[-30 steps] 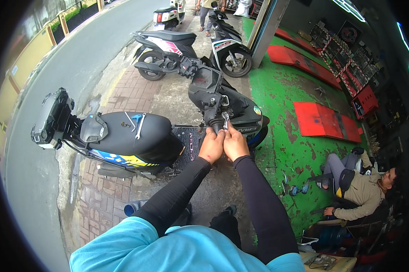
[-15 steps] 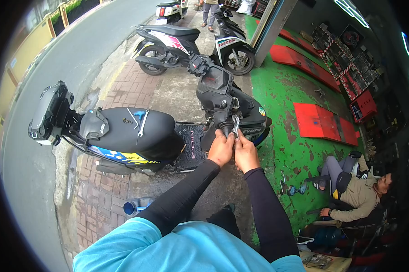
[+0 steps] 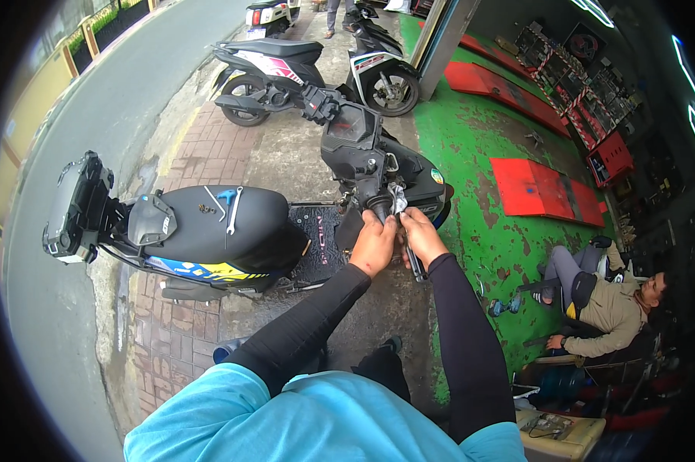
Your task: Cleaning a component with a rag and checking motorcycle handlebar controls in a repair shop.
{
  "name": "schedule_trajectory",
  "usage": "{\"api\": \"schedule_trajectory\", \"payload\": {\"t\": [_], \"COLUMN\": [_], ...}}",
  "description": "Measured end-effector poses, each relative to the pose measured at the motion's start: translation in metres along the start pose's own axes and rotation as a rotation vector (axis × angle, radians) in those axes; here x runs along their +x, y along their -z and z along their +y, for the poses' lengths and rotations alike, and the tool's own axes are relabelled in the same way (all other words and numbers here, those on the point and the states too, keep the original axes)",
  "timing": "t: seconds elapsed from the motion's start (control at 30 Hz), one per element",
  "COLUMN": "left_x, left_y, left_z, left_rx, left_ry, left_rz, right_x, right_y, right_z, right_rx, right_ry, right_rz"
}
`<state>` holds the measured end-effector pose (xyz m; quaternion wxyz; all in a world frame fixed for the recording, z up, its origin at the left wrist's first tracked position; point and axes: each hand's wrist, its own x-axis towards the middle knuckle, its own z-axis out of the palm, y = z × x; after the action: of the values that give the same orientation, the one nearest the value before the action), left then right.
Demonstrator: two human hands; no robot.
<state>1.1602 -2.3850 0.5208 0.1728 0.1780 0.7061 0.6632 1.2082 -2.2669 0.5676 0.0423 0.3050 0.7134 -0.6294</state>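
Note:
In front of me stands a dark scooter with blue and yellow side trim, its handlebar (image 3: 369,185) turned toward me. My left hand (image 3: 373,245) is closed round the black handlebar grip (image 3: 378,204) at the near end. Right beside it, my right hand (image 3: 424,236) is closed on a slim silver-headed hand tool (image 3: 417,266). Its dark lower end sticks out below my palm, and its shiny head lies alongside the grip; I cannot tell its exact kind. On the scooter's black seat (image 3: 247,219) lie a silver wrench (image 3: 234,209), a blue-handled tool (image 3: 226,198) and small metal parts.
A second scooter (image 3: 286,73) is parked beyond, near a person's legs. Red ramps (image 3: 544,192) sit on the worn green floor (image 3: 470,154) at the right. There a person (image 3: 609,308) in a beige top sits low. A blue container (image 3: 226,351) stands by my left arm.
The view has shifted slightly. The tool in my right hand has swung, so its lower end now shows below my palm. My left hand stays on the grip.

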Motion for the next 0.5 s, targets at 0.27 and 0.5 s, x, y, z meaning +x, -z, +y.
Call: {"api": "schedule_trajectory", "payload": {"t": [0.27,0.5], "left_x": [0.004,0.007], "left_y": [-0.001,-0.002], "left_z": [-0.030,-0.017], "left_rx": [0.372,0.125], "left_ry": [-0.331,-0.100], "left_rz": [-0.069,-0.124], "right_x": [0.068,0.059], "right_y": [-0.004,-0.001], "right_z": [0.016,-0.001], "right_rx": [-0.451,-0.337], "right_ry": [0.150,0.198], "right_rz": [0.280,0.178]}}
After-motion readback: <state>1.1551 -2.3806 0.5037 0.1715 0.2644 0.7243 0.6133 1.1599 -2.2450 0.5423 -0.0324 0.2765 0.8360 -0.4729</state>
